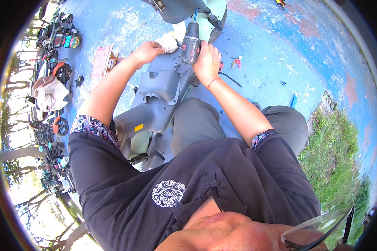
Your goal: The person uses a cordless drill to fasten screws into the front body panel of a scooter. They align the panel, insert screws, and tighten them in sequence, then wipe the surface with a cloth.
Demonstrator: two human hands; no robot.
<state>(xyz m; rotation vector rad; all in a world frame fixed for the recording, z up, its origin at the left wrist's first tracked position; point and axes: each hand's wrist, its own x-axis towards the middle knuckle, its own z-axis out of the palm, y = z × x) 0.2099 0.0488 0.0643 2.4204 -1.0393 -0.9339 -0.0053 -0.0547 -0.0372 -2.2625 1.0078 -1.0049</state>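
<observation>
In my right hand (207, 62) is a black and red cordless drill (191, 47), its handle wrapped by my fingers. A long blue bit (196, 16) points away from me and reaches the dark grey front part (178, 10) of a scooter. My left hand (148, 52) is closed on a crumpled white cloth (169, 43), left of the drill. Below both hands lies the scooter's grey body (157, 85), with an orange reflector (138, 127) on its near side. The tips of my left fingers are partly hidden by the cloth.
Left of the scooter stands a small wooden stool (107, 62) with a pinkish top. Small red and black bits (236, 62) and a black cable (231, 79) lie on the blue painted floor. Several parked scooters (58, 37) line the left; grass (333, 142) grows at right.
</observation>
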